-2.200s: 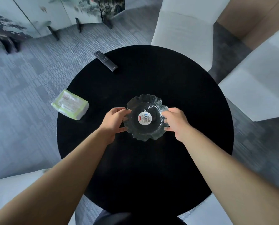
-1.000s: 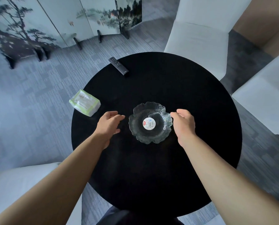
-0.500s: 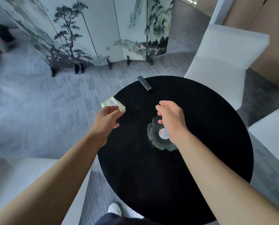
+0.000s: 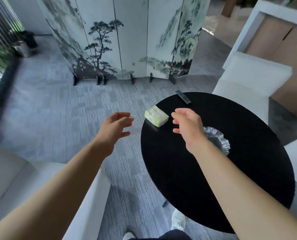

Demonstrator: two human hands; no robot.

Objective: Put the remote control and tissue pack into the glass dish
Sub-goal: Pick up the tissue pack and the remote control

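Left hand (image 4: 115, 125): empty, fingers spread and curled, out past the table edge, near the tissue pack (image 4: 156, 116) but not touching. Half a second ago it sat close in front of the pack; the view has since swung left and both hands have left the dish.

Tissue pack: green-and-white, lying at the left rim of the round black table (image 4: 204, 196).

Right hand (image 4: 187, 127): empty, fingers apart, just right of the pack, partly covering the glass dish (image 4: 218, 141).

Remote control (image 4: 183, 97): at the far rim, well apart from both hands. The dish's bowl is largely hidden, but both items lie outside it.

Judgement: the dish is placed and the pack looks like the first pick, possibly two-handed.

Surface: matte black. Room: grey carpet, painted folding screen (image 4: 127, 40) behind, white chairs (image 4: 248, 78) on the right.
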